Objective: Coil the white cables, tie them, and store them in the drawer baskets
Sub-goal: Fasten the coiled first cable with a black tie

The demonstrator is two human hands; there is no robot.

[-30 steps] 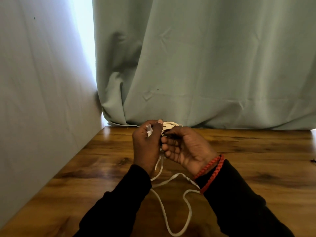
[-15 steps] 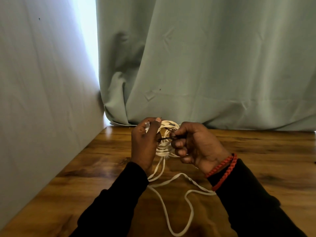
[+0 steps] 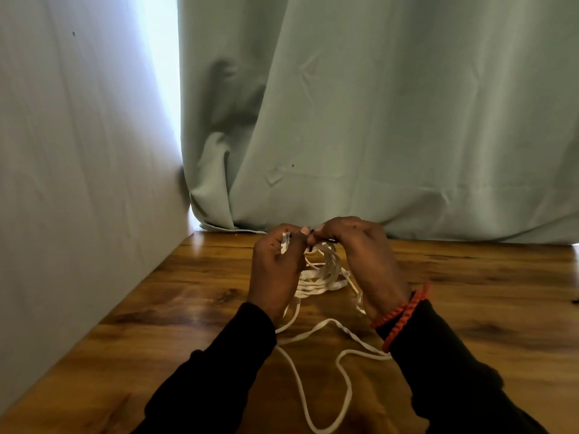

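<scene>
Two hands are held close together above the brown wooden surface (image 3: pixel 470 292), so the coiled white flat cable (image 3: pixel 322 274) is kept bundled between them. The left hand (image 3: pixel 277 270) is clamped on the coil; the right hand (image 3: pixel 360 255) pinches a thin dark tie (image 3: pixel 313 242), probably for binding. The loose tail lies on the surface.

White cable (image 3: pixel 322 277), red braided bracelet (image 3: pixel 404 311), black sleeves (image 3: pixel 219 371), brown wood-grain table (image 3: pixel 470 292), pale green curtain (image 3: pixel 376 120)
</scene>
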